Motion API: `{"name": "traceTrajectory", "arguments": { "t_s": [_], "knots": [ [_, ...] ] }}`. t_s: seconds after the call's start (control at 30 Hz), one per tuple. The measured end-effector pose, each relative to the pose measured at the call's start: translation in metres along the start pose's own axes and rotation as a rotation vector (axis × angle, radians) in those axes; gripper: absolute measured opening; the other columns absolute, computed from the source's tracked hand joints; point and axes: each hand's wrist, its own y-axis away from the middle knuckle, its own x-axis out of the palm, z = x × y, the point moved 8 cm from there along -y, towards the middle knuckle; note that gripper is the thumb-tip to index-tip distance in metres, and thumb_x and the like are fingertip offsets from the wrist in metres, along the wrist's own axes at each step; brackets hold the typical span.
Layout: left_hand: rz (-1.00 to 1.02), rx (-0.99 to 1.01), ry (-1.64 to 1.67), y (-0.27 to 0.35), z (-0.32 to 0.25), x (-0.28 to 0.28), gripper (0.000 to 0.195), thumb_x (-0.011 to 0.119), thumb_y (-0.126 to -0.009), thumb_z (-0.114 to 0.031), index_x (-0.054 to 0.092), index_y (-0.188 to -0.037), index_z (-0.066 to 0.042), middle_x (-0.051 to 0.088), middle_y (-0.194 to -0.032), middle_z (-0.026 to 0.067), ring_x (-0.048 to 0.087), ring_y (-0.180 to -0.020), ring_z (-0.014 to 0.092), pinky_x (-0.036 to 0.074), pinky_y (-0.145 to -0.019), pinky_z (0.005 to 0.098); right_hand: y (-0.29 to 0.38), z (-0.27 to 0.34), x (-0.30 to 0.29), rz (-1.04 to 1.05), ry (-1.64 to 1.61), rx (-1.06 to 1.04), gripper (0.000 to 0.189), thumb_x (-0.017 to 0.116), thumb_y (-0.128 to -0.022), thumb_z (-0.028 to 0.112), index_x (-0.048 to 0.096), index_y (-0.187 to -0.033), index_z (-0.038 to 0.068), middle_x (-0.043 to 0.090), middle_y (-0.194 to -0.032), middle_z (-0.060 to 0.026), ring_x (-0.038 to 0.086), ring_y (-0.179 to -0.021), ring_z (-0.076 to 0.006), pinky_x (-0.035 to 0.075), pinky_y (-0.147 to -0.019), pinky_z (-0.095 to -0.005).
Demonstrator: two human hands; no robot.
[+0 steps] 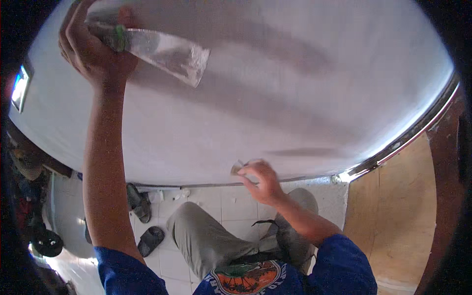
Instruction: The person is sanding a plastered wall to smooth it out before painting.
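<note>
My left hand (90,51) is at the upper left, closed around the narrow end of a clear plastic bag (169,51). A green band (120,38) circles the bag beside the hand; the bag's wide end points right over a broad white surface (206,136). The fingertips are partly hidden, and a blurred reddish spot shows just above the band. At the near edge of the white surface, my right hand (263,180) pinches a small, thin, pale piece (236,167) between thumb and fingers. Motion blurs it, so its kind cannot be told.
The white surface curves across the view, with a dark edge at left and right. Below are my knees in grey-green trousers (206,236), dark slippers (150,241) and small white scraps on the tiled floor (173,261). A plywood panel (398,210) stands at the right.
</note>
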Motion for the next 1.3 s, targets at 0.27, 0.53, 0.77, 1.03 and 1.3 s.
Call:
{"name": "traceTrajectory", "arguments": {
  "t_s": [0.27, 0.53, 0.77, 1.03, 1.3],
  "knots": [
    [0.042, 0.008, 0.063, 0.002, 0.009, -0.012, 0.045, 0.076, -0.087, -0.034, 0.058, -0.124, -0.015, 0.063, -0.132, 0.0093, 0.058, -0.120, 0.028, 0.037, -0.104, 0.0442, -0.143, 0.094, -0.125, -0.385, 0.407, -0.627, 0.024, 0.064, -0.082, -0.009, 0.058, -0.097, 0.008, 0.076, -0.108, -0.0097, 0.066, -0.104, -0.0284, 0.051, -0.093, -0.0397],
    [0.101, 0.007, -0.023, -0.002, -0.001, -0.016, 0.045, 0.073, -0.089, -0.032, 0.055, -0.127, -0.015, 0.062, -0.133, 0.0094, 0.057, -0.121, 0.028, 0.036, -0.105, 0.0449, -0.148, 0.078, -0.101, -0.389, 0.855, -0.702, 0.035, 0.073, -0.084, 0.027, 0.073, -0.119, 0.020, 0.068, -0.131, 0.0033, 0.052, -0.126, -0.0264, 0.025, -0.116, -0.0509],
    [0.050, -0.025, 0.041, -0.005, -0.002, -0.017, 0.045, 0.074, -0.088, -0.031, 0.055, -0.126, -0.016, 0.061, -0.135, 0.0090, 0.056, -0.123, 0.027, 0.036, -0.105, 0.0443, -0.151, 0.065, -0.099, -0.145, 0.951, -0.629, 0.056, 0.070, -0.086, 0.041, 0.062, -0.138, 0.020, 0.049, -0.154, -0.0007, 0.036, -0.146, -0.0378, 0.021, -0.118, -0.0588],
    [0.072, -0.074, 0.101, -0.013, -0.004, -0.011, 0.045, 0.074, -0.089, -0.032, 0.055, -0.128, -0.017, 0.063, -0.132, 0.0077, 0.058, -0.122, 0.026, 0.038, -0.103, 0.0432, -0.180, 0.071, -0.194, -0.559, 1.005, -0.612, 0.073, 0.056, -0.094, 0.056, 0.040, -0.155, 0.018, 0.037, -0.160, -0.0111, 0.029, -0.149, -0.0414, 0.016, -0.119, -0.0620],
    [0.001, -0.208, 0.113, -0.013, -0.011, -0.005, 0.027, 0.056, -0.098, -0.022, 0.071, -0.113, -0.005, 0.063, -0.132, 0.0145, 0.059, -0.122, 0.030, 0.048, -0.103, 0.0438, -0.183, 0.065, -0.227, -0.747, 0.848, -0.385, 0.071, 0.050, -0.097, 0.049, 0.037, -0.155, 0.011, 0.027, -0.164, -0.0147, 0.017, -0.151, -0.0474, 0.011, -0.118, -0.0670]
  ]
}}
